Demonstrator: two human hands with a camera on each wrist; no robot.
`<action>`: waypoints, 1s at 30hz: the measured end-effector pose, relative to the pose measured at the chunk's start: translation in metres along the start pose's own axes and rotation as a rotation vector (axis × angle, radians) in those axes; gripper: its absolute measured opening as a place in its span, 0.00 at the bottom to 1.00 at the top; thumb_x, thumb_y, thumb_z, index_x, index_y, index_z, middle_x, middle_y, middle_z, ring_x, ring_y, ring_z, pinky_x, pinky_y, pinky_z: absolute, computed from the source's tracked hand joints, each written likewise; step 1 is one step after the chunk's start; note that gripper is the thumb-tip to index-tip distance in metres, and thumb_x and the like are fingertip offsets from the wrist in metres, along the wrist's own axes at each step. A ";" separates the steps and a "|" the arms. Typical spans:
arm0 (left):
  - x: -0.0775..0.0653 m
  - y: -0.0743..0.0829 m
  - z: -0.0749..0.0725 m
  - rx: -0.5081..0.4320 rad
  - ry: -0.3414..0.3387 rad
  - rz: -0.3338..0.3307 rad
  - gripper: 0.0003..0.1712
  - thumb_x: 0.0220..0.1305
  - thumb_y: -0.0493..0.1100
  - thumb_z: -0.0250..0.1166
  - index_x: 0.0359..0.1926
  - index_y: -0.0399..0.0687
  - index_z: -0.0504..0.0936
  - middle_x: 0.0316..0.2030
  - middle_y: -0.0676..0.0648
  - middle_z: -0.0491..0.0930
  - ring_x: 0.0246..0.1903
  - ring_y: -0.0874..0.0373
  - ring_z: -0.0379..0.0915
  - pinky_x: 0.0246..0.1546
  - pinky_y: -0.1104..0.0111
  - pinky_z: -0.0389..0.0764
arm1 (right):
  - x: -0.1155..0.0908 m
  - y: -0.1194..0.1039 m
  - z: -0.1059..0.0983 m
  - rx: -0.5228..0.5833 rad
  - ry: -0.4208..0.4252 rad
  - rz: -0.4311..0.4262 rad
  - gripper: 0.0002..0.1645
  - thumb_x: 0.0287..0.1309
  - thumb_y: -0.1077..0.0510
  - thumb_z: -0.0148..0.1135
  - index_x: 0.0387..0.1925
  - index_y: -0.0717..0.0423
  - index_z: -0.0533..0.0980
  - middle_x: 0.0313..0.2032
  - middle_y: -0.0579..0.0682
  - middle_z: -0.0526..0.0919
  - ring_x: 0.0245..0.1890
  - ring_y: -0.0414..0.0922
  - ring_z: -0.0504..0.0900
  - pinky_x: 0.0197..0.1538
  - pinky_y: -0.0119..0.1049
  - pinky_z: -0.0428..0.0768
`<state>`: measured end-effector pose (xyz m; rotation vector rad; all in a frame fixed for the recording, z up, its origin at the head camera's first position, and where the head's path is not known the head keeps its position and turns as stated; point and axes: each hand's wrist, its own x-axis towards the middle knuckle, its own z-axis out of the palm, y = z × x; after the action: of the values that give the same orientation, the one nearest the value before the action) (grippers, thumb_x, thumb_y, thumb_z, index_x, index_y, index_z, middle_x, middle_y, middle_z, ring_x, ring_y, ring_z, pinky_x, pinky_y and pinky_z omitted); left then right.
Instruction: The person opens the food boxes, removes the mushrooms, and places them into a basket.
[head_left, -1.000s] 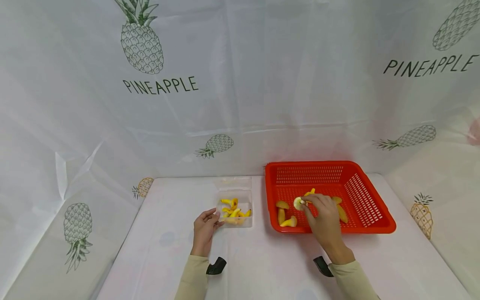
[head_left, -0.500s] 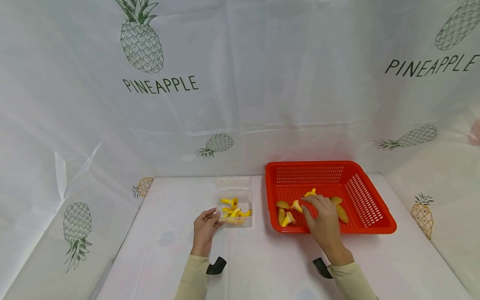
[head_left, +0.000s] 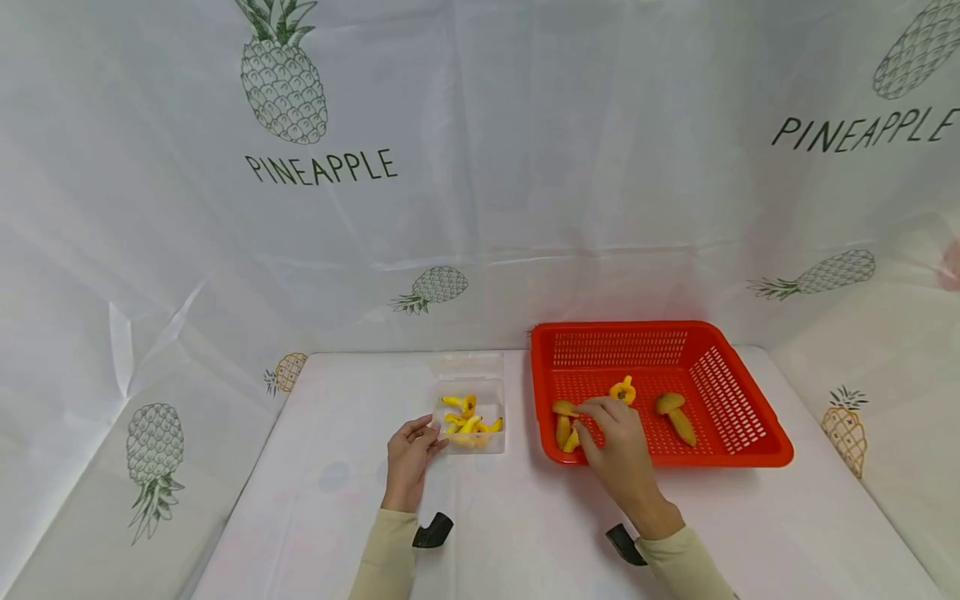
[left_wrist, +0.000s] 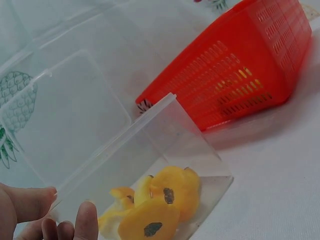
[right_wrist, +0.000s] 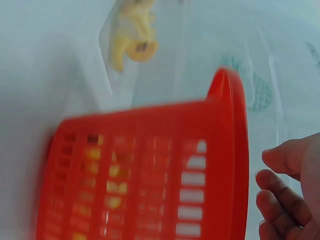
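Pinching clear box [head_left: 492, 445]: left hand [head_left: 408, 464]. Right hand [head_left: 622, 454]: grip loosely parted, above red basket [head_left: 720, 460] containing brown mushrooms [head_left: 679, 422].

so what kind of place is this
Probably a makeshift tabletop work booth, though its purpose is unclear: pineapple-print sheeting hangs behind and beside a white-covered table, which holds a red basket and a clear box.

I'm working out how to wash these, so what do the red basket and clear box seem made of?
The red basket looks like molded plastic, slightly glossy, judging by its regular slotted walls. The clear box is probably rigid plastic: smooth, see-through, thin-walled, though the exact type isn't clear.
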<state>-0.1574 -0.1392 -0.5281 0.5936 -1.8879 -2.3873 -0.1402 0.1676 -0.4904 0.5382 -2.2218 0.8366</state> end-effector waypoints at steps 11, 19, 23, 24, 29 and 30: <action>-0.001 0.001 0.001 -0.009 0.012 -0.002 0.23 0.75 0.30 0.63 0.65 0.22 0.72 0.37 0.46 0.73 0.35 0.57 0.76 0.41 0.70 0.90 | 0.009 -0.033 0.035 0.025 -0.129 -0.014 0.19 0.47 0.70 0.83 0.42 0.57 0.87 0.45 0.51 0.85 0.47 0.51 0.82 0.48 0.46 0.81; 0.001 0.000 0.000 -0.008 0.024 0.001 0.20 0.74 0.29 0.63 0.63 0.23 0.74 0.37 0.45 0.73 0.38 0.53 0.78 0.40 0.70 0.90 | 0.018 -0.051 0.058 0.046 -0.217 -0.044 0.18 0.52 0.67 0.82 0.45 0.55 0.86 0.46 0.49 0.84 0.47 0.50 0.81 0.50 0.47 0.80; 0.003 -0.002 0.000 -0.012 0.017 0.004 0.21 0.74 0.28 0.63 0.63 0.22 0.74 0.37 0.45 0.73 0.37 0.54 0.77 0.41 0.69 0.90 | 0.022 -0.058 0.070 0.051 -0.257 -0.048 0.19 0.52 0.68 0.82 0.45 0.53 0.87 0.47 0.49 0.84 0.48 0.50 0.81 0.50 0.46 0.81; 0.003 -0.002 0.000 -0.010 0.016 0.004 0.21 0.74 0.28 0.63 0.63 0.22 0.73 0.37 0.45 0.73 0.36 0.55 0.77 0.41 0.69 0.90 | 0.023 -0.059 0.073 0.048 -0.268 -0.050 0.19 0.52 0.68 0.82 0.46 0.54 0.87 0.47 0.49 0.85 0.48 0.50 0.81 0.50 0.46 0.82; 0.003 -0.001 0.000 -0.011 0.017 0.007 0.21 0.74 0.29 0.63 0.64 0.21 0.73 0.37 0.45 0.73 0.36 0.55 0.78 0.41 0.70 0.90 | 0.027 -0.060 0.089 0.026 -0.326 -0.059 0.19 0.53 0.68 0.81 0.47 0.55 0.87 0.46 0.50 0.85 0.48 0.51 0.81 0.55 0.48 0.82; 0.002 -0.001 0.000 -0.013 0.015 0.010 0.21 0.74 0.29 0.63 0.64 0.21 0.73 0.37 0.45 0.73 0.35 0.55 0.78 0.40 0.70 0.90 | 0.028 -0.061 0.092 0.023 -0.344 -0.053 0.19 0.54 0.68 0.80 0.48 0.55 0.87 0.47 0.50 0.85 0.48 0.52 0.81 0.57 0.49 0.82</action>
<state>-0.1595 -0.1390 -0.5297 0.5979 -1.8638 -2.3794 -0.1664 0.0571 -0.4963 0.7990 -2.4963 0.7894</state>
